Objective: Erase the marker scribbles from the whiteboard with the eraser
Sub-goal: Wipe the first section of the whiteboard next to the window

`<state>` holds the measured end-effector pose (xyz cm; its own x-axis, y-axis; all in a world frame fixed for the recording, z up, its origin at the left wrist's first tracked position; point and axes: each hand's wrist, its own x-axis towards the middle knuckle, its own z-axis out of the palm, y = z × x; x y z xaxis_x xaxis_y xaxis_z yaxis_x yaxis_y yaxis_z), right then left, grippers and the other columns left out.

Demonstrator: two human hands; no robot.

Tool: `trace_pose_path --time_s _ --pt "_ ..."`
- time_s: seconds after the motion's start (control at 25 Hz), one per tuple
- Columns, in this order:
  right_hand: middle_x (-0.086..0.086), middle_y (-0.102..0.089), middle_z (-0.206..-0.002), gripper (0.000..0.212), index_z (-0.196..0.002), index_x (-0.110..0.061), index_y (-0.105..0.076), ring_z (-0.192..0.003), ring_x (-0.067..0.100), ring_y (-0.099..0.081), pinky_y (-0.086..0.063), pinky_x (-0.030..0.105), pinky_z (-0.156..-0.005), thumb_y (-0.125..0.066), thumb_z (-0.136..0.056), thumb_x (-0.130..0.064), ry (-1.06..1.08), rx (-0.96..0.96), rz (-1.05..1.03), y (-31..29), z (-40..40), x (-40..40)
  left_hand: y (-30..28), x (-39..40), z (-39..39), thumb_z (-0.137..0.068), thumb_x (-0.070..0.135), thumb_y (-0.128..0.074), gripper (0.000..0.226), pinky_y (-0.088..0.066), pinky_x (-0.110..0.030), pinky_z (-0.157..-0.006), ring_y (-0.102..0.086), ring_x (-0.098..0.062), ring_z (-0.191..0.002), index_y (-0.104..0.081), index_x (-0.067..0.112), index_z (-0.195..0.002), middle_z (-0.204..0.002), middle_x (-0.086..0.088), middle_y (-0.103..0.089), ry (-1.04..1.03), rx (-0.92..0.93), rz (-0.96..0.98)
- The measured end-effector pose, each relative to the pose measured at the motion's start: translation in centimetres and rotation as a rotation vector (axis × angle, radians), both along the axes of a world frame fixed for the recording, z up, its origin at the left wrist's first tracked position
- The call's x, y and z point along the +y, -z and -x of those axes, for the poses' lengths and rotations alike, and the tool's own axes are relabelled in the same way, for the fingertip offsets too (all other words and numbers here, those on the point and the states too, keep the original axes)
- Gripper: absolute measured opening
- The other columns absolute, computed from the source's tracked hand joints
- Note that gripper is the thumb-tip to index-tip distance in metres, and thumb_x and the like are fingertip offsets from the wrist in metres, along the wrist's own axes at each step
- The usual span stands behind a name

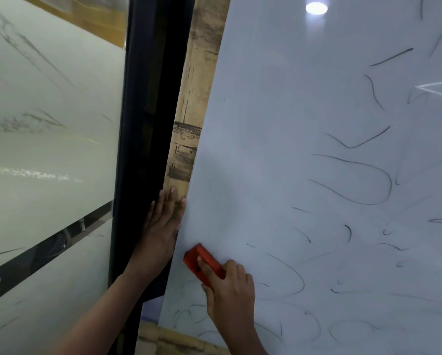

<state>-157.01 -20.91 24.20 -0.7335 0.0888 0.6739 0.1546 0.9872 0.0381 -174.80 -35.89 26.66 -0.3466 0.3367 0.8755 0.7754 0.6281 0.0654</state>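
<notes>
Gripping the red eraser from above, the right hand curls thumb and fingers round its body and keeps its face flat on the whiteboard near the lower left edge — a hold that lets it press while wiping. The left hand lies with straight fingers at the board's left edge, probably steadying it. Black scribbles remain to the right and below — much work seems left.
</notes>
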Motion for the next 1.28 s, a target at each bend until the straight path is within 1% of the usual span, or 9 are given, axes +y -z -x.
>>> trace_pose_path --time_s 0.12,0.24,0.32,0.48,0.6,0.72,0.96,1.16,1.28 --pt "0.001 -0.057 -0.097 0.072 -0.141 -0.037 -0.062 -0.077 0.02 -0.053 -0.045 0.032 -0.065 -0.087 -0.074 -0.038 0.029 0.265 0.082 -3.5 -0.6 1.5 1.1 -0.5 -0.5 -0.116 0.033 -0.008 0.057 0.006 -0.041 -0.133 0.005 -0.034 -0.164 -0.01 0.014 -0.169 -0.179 -0.011 0.001 0.044 -0.046 0.002" --pt "0.0 -0.056 -0.099 0.066 -0.141 -0.032 -0.063 -0.08 0.016 -0.054 -0.053 0.032 -0.063 -0.087 -0.081 -0.042 0.134 0.469 0.232 -4.9 -2.8 4.5 2.1 -0.5 -0.5 -0.113 0.025 -0.026 0.059 0.004 -0.042 -0.133 0.004 -0.036 -0.164 -0.011 0.014 -0.169 -0.179 -0.009 0.003 0.048 -0.057 0.008" --pt "0.001 -0.055 -0.101 0.072 -0.142 -0.031 -0.062 -0.083 0.015 -0.055 -0.056 0.03 -0.061 -0.09 -0.077 -0.041 0.192 0.507 0.317 -3.7 -4.2 5.5 2.9 -0.3 -0.5 -0.108 0.022 -0.033 0.069 0.003 -0.044 -0.133 0.008 -0.036 -0.164 -0.002 0.018 -0.17 -0.179 -0.008 0.008 0.025 -0.07 0.022" --pt "0.005 -0.056 -0.106 0.074 -0.142 -0.024 -0.062 -0.089 0.013 -0.055 -0.054 0.025 -0.064 -0.093 -0.075 -0.033 0.178 0.514 0.363 -0.5 -4.7 5.4 3.7 -0.1 -0.8 -0.108 0.023 -0.031 0.072 0.005 -0.044 -0.132 0.013 -0.035 -0.163 0.006 0.019 -0.17 -0.178 -0.007 0.013 -0.001 -0.07 0.043" --pt "0.004 -0.054 -0.104 0.072 -0.142 -0.021 -0.062 -0.089 0.016 -0.053 -0.06 0.036 -0.067 -0.091 -0.077 -0.032 0.114 0.541 0.437 -0.4 -3.3 4.2 3.9 0.2 -0.8 -0.108 0.022 -0.033 0.073 0.005 -0.046 -0.133 0.013 -0.035 -0.163 0.006 0.018 -0.17 -0.178 -0.007 0.013 -0.012 -0.077 0.028" --pt "0.003 -0.053 -0.103 0.067 -0.143 -0.029 -0.062 -0.088 0.019 -0.05 -0.052 0.039 -0.072 -0.088 -0.081 -0.03 0.033 0.431 0.391 -0.1 -1.2 1.9 5.2 0.3 -0.8 -0.109 0.022 -0.031 0.072 0.006 -0.045 -0.133 0.013 -0.034 -0.163 0.007 0.019 -0.17 -0.178 -0.006 0.012 -0.016 -0.098 0.027" --pt "0.008 -0.053 -0.095 0.071 -0.136 -0.035 -0.063 -0.085 0.027 -0.05 -0.043 0.038 -0.071 -0.084 -0.074 -0.007 -0.032 0.043 0.025 6.6 1.1 -1.0 6.9 -0.6 -0.9 -0.108 0.022 -0.028 0.072 0.008 -0.043 -0.132 0.015 -0.032 -0.163 0.01 0.019 -0.169 -0.178 -0.007 0.015 -0.015 -0.105 0.084" --pt "0.006 -0.055 -0.096 0.073 -0.136 -0.038 -0.059 -0.086 0.026 -0.051 -0.044 0.038 -0.072 -0.087 -0.074 -0.011 -0.053 -0.04 0.001 7.7 0.7 -0.7 6.9 -0.6 -0.8 -0.113 0.027 -0.02 0.064 0.007 -0.044 -0.132 0.015 -0.033 -0.163 0.007 0.017 -0.17 -0.178 -0.009 0.014 -0.029 -0.102 0.106" --pt "0.005 -0.059 -0.1 0.072 -0.138 -0.037 -0.063 -0.088 0.024 -0.055 -0.048 0.038 -0.072 -0.092 -0.073 -0.026 -0.002 0.062 0.104 5.4 -0.2 0.5 7.1 -0.7 -0.6 -0.115 0.029 -0.015 0.061 0.008 -0.044 -0.132 0.014 -0.035 -0.163 0.007 0.016 -0.17 -0.178 -0.01 0.013 -0.016 -0.107 0.111"
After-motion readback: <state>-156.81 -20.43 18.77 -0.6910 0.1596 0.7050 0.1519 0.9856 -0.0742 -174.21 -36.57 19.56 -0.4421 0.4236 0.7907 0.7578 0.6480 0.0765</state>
